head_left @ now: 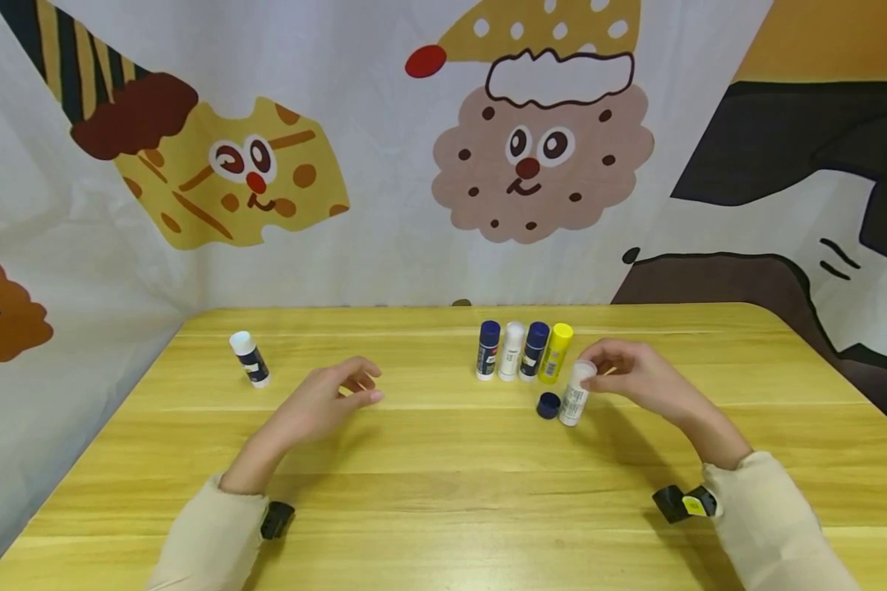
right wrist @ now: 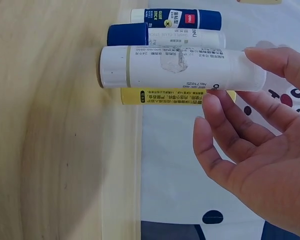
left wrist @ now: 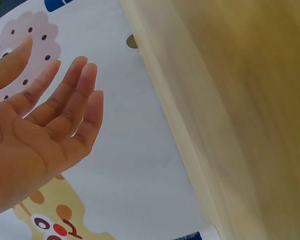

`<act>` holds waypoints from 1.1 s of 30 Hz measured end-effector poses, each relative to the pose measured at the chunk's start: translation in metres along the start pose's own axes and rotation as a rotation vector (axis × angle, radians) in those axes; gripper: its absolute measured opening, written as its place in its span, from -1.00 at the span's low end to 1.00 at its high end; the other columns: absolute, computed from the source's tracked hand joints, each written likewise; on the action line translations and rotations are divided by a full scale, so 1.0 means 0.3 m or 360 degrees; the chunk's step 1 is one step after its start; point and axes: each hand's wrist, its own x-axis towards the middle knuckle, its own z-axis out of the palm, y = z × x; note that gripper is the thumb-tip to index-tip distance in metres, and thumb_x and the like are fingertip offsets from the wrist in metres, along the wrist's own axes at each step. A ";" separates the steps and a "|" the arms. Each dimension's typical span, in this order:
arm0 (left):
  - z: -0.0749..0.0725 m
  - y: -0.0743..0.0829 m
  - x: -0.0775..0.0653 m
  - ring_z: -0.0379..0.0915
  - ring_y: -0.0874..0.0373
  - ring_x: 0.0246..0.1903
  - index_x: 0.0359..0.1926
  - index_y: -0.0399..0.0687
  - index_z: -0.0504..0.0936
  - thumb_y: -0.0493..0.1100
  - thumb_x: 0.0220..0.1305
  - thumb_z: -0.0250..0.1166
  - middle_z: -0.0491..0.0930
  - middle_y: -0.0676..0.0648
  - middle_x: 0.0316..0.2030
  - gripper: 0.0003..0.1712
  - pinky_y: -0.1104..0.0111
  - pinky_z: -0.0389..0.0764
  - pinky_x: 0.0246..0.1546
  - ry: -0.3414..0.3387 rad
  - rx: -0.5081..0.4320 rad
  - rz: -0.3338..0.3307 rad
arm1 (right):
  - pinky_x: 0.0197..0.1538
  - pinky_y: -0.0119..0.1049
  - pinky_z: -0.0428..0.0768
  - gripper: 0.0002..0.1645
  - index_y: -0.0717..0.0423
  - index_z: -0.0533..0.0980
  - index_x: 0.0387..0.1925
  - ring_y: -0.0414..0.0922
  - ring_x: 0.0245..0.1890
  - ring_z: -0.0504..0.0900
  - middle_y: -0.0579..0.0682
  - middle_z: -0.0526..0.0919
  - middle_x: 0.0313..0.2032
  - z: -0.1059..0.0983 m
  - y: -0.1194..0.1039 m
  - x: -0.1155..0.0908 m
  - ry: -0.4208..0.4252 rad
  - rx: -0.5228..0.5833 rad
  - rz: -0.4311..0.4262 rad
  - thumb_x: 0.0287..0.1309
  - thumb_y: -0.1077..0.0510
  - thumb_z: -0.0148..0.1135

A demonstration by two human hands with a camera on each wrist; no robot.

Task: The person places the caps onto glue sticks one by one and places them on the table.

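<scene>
My right hand (head_left: 639, 379) holds a white glue stick (head_left: 574, 402) near its upper end, thumb on one side and fingers on the other. The stick stands nearly upright over the table, and its printed label (right wrist: 165, 67) shows in the right wrist view. Just left of it lies a dark blue cap (head_left: 549, 405). Close behind stands a yellow glue stick (head_left: 556, 353). My left hand (head_left: 324, 404) hovers over the table's left half with nothing in it, fingers loosely bent, palm and parted fingers showing in the left wrist view.
Left of the yellow stick, a white glue stick (head_left: 512, 351) stands between a blue-capped one (head_left: 489, 349) and another blue-capped one (head_left: 535, 351). A dark-labelled glue stick with a white top (head_left: 250, 359) stands at far left. A printed curtain (head_left: 384, 164) hangs behind the wooden table (head_left: 429, 509).
</scene>
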 end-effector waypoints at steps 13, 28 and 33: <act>-0.044 -0.028 -0.027 0.51 0.02 -0.23 -0.05 -0.18 0.48 -0.12 0.26 0.18 0.57 -0.06 -0.27 -0.70 0.17 0.49 -0.26 0.0076 0.0051 -0.0002 | -0.27 -0.28 0.47 -0.72 0.28 0.51 -0.18 -0.10 -0.31 0.49 0.07 0.57 -0.32 -0.017 0.020 0.023 0.0092 -0.0114 -0.0002 0.06 0.22 0.28; -0.087 -0.056 -0.064 0.50 0.01 -0.21 -0.02 -0.18 0.48 -0.03 0.27 0.17 0.57 -0.05 -0.26 -0.63 0.14 0.48 -0.27 0.0108 0.0079 -0.0060 | -0.26 -0.27 0.46 -0.69 0.29 0.52 -0.15 -0.08 -0.30 0.49 0.08 0.58 -0.27 -0.044 0.027 0.048 0.0108 -0.0243 -0.0024 0.07 0.20 0.28; -0.096 -0.071 -0.072 0.50 -0.01 -0.21 -0.02 -0.20 0.47 -0.04 0.27 0.17 0.58 -0.05 -0.26 -0.63 0.14 0.49 -0.27 0.0116 0.0077 -0.0060 | -0.27 -0.27 0.46 -0.68 0.31 0.51 -0.13 -0.08 -0.30 0.49 0.10 0.58 -0.25 -0.048 0.028 0.054 0.0112 -0.0235 -0.0008 0.09 0.20 0.26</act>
